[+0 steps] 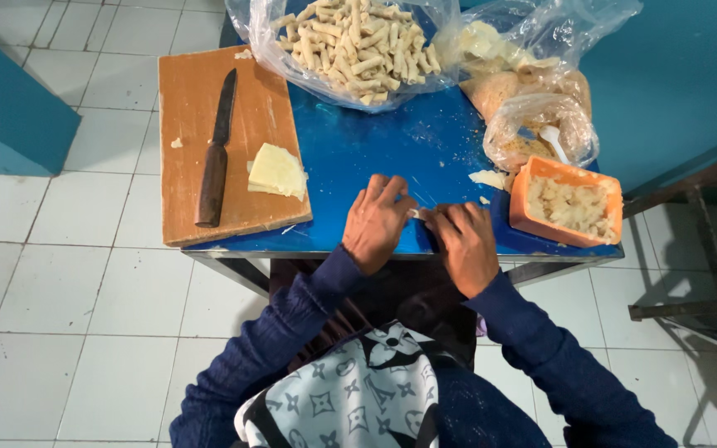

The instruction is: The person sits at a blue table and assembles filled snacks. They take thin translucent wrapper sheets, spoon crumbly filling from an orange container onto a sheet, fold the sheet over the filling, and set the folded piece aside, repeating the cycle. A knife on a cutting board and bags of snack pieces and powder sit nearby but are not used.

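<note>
Glossy blue tabletop (358, 149), wooden board (188, 133)

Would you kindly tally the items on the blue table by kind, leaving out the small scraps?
Cutting board: 1
Knife: 1
Stack of wrapper sheets: 1
Plastic bags: 3
Orange tub: 1
Total: 7

A rectangular brown wooden cutting board (246, 133) lies at the left edge of the blue metal table (375, 145). A dark-handled knife (216, 153) rests lengthwise on it, beside a pale yellow folded pastry sheet (276, 172) near the board's right edge. A clear plastic bag of pale rolled sticks (357, 46) sits at the far edge.
</note>
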The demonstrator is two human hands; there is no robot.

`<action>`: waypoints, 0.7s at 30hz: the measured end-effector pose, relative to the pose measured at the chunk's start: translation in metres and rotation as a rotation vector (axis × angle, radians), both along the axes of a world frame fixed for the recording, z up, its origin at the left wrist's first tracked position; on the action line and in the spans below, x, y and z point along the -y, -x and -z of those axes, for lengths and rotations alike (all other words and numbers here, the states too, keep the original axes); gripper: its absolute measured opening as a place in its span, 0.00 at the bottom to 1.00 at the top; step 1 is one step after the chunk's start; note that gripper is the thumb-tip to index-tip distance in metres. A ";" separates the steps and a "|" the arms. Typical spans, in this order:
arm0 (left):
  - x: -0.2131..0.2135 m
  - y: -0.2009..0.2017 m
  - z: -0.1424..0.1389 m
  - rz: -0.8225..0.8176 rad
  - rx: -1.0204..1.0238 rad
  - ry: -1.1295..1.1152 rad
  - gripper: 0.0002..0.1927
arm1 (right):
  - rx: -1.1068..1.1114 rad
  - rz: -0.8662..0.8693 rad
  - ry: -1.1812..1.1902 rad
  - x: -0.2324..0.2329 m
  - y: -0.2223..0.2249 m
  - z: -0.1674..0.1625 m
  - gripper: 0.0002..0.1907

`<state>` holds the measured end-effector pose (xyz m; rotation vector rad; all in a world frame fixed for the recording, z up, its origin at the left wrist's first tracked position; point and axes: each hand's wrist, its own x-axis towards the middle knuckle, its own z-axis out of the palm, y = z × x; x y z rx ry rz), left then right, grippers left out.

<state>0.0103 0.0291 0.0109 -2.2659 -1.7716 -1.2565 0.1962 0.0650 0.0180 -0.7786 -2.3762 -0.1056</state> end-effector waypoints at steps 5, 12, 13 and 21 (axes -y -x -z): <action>0.017 0.031 -0.013 -0.168 -0.063 -0.077 0.14 | -0.033 -0.047 -0.009 -0.010 0.003 -0.001 0.12; 0.039 0.113 -0.030 -0.454 -0.180 -0.068 0.14 | -0.089 -0.113 0.235 -0.035 0.005 -0.003 0.06; 0.041 0.120 -0.029 -0.484 -0.200 -0.058 0.16 | -0.140 -0.131 0.398 -0.045 0.008 -0.005 0.06; 0.026 0.138 -0.007 -0.489 -0.116 0.138 0.27 | -0.688 -0.606 0.960 -0.199 0.127 -0.057 0.09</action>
